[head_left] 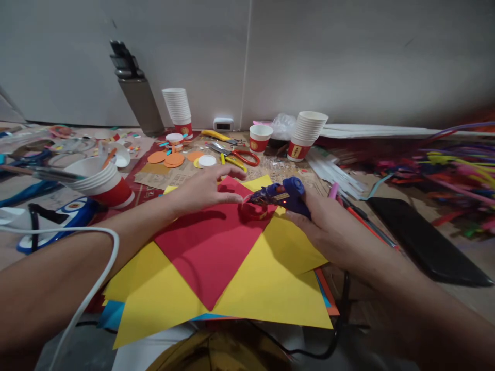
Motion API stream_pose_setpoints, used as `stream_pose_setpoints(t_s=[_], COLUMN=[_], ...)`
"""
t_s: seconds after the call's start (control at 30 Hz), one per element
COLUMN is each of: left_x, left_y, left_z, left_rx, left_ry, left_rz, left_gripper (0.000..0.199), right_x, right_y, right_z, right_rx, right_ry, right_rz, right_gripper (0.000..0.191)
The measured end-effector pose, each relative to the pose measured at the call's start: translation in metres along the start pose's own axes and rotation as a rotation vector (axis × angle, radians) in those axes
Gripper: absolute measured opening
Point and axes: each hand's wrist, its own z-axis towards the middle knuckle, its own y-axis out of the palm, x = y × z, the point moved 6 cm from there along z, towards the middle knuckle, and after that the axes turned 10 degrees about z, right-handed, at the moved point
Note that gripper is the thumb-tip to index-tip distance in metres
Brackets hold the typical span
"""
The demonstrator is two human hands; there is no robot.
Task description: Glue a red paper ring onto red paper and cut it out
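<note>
My right hand [309, 214] is wrapped round a blue glue gun [288, 196] with a small lit orange light. The gun's nozzle points left, at a small red ring [255, 210] on the red paper sheet [212, 247]. Just left of the ring, my left hand [212, 188] is held over the red sheet with its thumb and fingers apart and nothing between them. The thumb tip is close to the ring; whether they touch, I cannot tell. Under the red sheet lie several yellow sheets [270, 299].
Behind the sheets are stacked paper cups [307, 129], a single cup [259, 139], red-handled scissors [245, 157] and orange discs [174, 159]. A black phone [425, 239] lies right, a cup [110, 188] left. A white cable [110, 263] crosses my left forearm.
</note>
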Motion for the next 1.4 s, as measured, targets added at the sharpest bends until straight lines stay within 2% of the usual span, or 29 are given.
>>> stream_pose_setpoints(t_s=[0.07, 0.2, 0.37, 0.6, 1.1, 1.4], left_x=[0.005, -0.002, -0.006, 0.0, -0.001, -0.001], left_y=[0.009, 0.028, 0.041, 0.035, 0.039, 0.039], left_z=[-0.001, 0.0, 0.0, -0.001, 0.001, 0.0], left_rx=[0.002, -0.03, -0.089, -0.055, -0.086, -0.094], left_ry=[0.056, 0.059, 0.03, 0.062, 0.068, 0.056], left_rz=[-0.112, -0.301, -0.37, -0.256, -0.241, -0.247], left_gripper=[0.051, 0.051, 0.056, 0.058, 0.06, 0.06], right_x=[0.001, 0.002, 0.003, 0.001, 0.003, 0.004], right_y=[0.0, 0.001, 0.0, 0.001, 0.01, 0.012], right_z=[0.0, -0.001, 0.0, 0.0, 0.0, 0.002], right_rx=[0.015, 0.036, 0.028, 0.033, -0.002, -0.037], right_ry=[-0.007, 0.015, 0.028, 0.033, 0.077, 0.119], right_rz=[-0.003, -0.004, -0.001, -0.052, -0.028, -0.175], right_gripper=[0.027, 0.027, 0.029, 0.029, 0.028, 0.027])
